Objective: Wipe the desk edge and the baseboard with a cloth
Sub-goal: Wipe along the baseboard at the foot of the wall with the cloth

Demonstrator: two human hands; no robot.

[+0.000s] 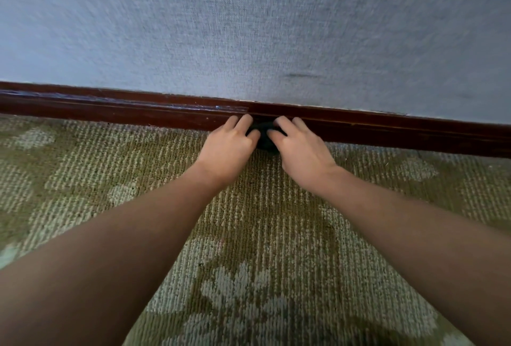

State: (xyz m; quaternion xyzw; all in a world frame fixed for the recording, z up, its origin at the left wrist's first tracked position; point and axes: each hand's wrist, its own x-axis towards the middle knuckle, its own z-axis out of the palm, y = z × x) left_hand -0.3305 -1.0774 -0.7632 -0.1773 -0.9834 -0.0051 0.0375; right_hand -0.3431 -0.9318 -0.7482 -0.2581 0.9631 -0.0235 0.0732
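The baseboard (110, 111) is a long dark red-brown strip. It runs from one side to the other and sits lower on the right. Its top edge meets the gray wall (249, 27). Its bottom edge meets the green carpet (249, 235) with pale flowers.

The cloth (264, 135) is small and dark. It is bunched up against the front of the baseboard, near the middle, down by the bottom edge. The hands hide most of it.

The left hand (229, 146) is on the left side of the cloth. Its grip is bent in, with fingers curled onto the cloth and fingertips touching the baseboard. The right hand (300, 149) is on the right side. Its grip is bent in too, with fingers curled over the cloth. The hands are close together but do not touch.

Long open stretches of baseboard run out on both sides of the hands. Pale scratches (193, 107) show near its top edge, just left of the hands.
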